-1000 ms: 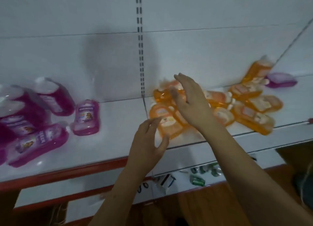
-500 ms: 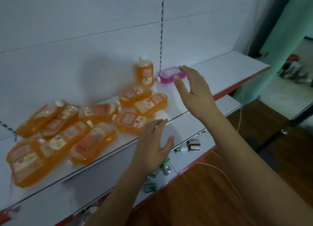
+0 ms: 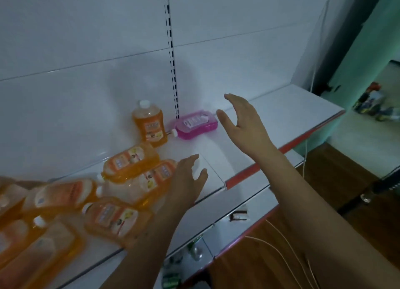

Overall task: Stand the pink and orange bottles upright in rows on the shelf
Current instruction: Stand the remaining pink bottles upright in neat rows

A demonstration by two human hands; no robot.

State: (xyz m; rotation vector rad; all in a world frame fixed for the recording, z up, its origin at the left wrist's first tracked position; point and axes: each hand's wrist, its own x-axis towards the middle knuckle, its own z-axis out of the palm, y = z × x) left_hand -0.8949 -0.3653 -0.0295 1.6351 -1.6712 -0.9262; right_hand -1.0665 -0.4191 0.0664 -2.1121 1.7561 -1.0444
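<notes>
On the left part of the white shelf (image 3: 281,107), a heap of orange bottles (image 3: 112,219) is seen lying flat, some stacked across others. Behind them one upright orange bottle (image 3: 150,125) is stood against the back panel, and a pink bottle (image 3: 195,124) is laid on its side just to its right, its cap almost touching it. The left hand (image 3: 188,180) is held empty over the nearest fallen bottles, fingers spread. The right hand (image 3: 244,124) is raised empty just right of the pink bottle, fingers apart.

A risk is judged: if the pink bottle is swung round carelessly, the upright orange one could be knocked over; if a bottle is pulled from the heap, others could be slid off the front edge.

Labels are visible on the bottles, but no writing can be read.
</notes>
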